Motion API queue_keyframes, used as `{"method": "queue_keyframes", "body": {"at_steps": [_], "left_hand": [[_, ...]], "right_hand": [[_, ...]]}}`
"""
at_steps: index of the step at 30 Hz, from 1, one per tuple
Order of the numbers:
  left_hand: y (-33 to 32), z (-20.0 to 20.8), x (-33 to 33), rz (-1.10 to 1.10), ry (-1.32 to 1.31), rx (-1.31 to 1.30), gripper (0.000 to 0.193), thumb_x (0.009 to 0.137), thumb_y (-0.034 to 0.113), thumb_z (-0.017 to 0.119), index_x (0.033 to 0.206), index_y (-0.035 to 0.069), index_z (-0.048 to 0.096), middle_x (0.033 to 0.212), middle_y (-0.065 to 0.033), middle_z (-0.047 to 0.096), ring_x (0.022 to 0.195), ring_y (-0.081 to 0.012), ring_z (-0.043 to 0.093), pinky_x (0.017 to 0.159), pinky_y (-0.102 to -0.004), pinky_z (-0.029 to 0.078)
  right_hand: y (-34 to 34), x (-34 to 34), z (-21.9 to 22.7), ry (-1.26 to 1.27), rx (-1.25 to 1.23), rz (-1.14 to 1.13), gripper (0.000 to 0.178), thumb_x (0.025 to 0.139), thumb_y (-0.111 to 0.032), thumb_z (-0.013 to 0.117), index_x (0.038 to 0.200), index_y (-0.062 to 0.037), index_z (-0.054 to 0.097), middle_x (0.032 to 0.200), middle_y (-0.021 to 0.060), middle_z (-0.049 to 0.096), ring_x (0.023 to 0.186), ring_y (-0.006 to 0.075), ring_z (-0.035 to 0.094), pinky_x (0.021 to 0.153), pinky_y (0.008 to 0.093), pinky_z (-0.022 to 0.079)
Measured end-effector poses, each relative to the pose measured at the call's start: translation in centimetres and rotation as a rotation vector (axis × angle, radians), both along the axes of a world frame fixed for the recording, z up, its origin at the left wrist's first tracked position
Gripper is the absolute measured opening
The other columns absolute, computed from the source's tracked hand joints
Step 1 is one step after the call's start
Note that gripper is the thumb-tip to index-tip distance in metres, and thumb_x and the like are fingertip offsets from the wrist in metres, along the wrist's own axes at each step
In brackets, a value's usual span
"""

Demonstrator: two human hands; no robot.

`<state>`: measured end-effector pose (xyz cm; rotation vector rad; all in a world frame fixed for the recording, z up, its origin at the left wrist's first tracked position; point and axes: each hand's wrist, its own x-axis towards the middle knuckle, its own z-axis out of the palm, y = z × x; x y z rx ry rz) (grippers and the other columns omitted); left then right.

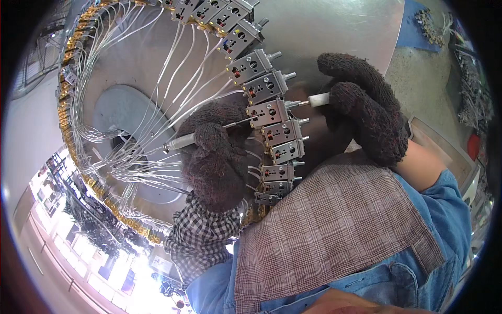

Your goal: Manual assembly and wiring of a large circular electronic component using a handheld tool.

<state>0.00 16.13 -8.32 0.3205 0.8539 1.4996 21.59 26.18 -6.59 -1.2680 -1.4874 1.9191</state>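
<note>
My left hand, in a dark knitted glove, is closed around a slim screwdriver with a pale grey handle. Its thin shaft reaches right to the face of a small metal control unit, which looks like a thermostat. My right hand, gloved alike, grips a short white cylindrical piece between thumb and fingers. That piece is in line with the same unit's spindle and appears to sit on its end. Above and below this unit, several similar control units stand in a curved row.
A large round metal table carries the row. Thin white leads run from the units to a raised central disc. Brass-coloured fittings line the far left rim. Beyond the table lies a blue sheet with small parts.
</note>
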Motion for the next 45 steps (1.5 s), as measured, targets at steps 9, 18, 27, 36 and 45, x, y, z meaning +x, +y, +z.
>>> {"method": "queue_keyframes", "body": {"at_steps": [9,18,27,36,45], "left_hand": [[-0.4,1.4,1.0,0.021,0.265,0.183,0.031,0.09,0.024,0.044,0.106,-0.002,0.048,0.102,-0.0175,0.056,0.098,-0.0303,0.056,0.085,-0.0448,0.047],[-0.8,0.2,1.5,-0.018,-0.059,-0.026,0.03,0.087,0.022,0.049,0.102,-0.003,0.049,0.094,-0.0163,0.057,0.087,-0.0288,0.059,0.078,-0.0413,0.05],[-0.6,0.6,1.2,-0.031,-0.01,0.036,0.025,0.088,0.022,0.048,0.098,-0.001,0.05,0.097,-0.0149,0.055,0.093,-0.0259,0.055,0.086,-0.0401,0.046],[-1.6,0.0,0.7,0.077,0.072,0.063,0.025,0.086,0.021,0.051,0.099,-0.001,0.053,0.099,-0.0137,0.056,0.097,-0.0264,0.055,0.088,-0.0401,0.045],[-0.7,0.3,0.9,0.06,0.132,0.065,0.025,0.083,0.017,0.055,0.095,-0.004,0.054,0.092,-0.0179,0.057,0.086,-0.0279,0.059,0.077,-0.0398,0.051]], "right_hand": [[-2.8,1.8,-0.4,0.095,-0.093,-0.228,0.041,0.084,-0.022,0.054,0.118,-0.0027,0.047,0.091,0.01,0.059,0.074,0.0148,0.058,0.064,0.026,0.049],[-3.9,1.1,-1.2,0.099,-0.111,-0.285,0.037,0.083,-0.019,0.056,0.116,-0.0022,0.049,0.091,0.0098,0.058,0.076,0.0152,0.058,0.065,0.027,0.05],[-3.4,1.2,-1.3,0.114,0.014,-0.172,0.037,0.085,-0.021,0.054,0.117,-0.0036,0.049,0.085,0.0085,0.058,0.074,0.0146,0.058,0.064,0.0261,0.049],[-3.2,1.1,-1.3,0.118,0.006,-0.124,0.035,0.087,-0.021,0.052,0.117,-0.0044,0.049,0.087,0.0094,0.058,0.076,0.0153,0.058,0.066,0.0273,0.049],[-3.1,1.2,-2.9,0.332,0.026,-0.098,0.036,0.085,-0.009,0.05,0.119,-0.0008,0.044,0.104,0.0177,0.056,0.084,0.0236,0.059,0.072,0.0329,0.049]]}}
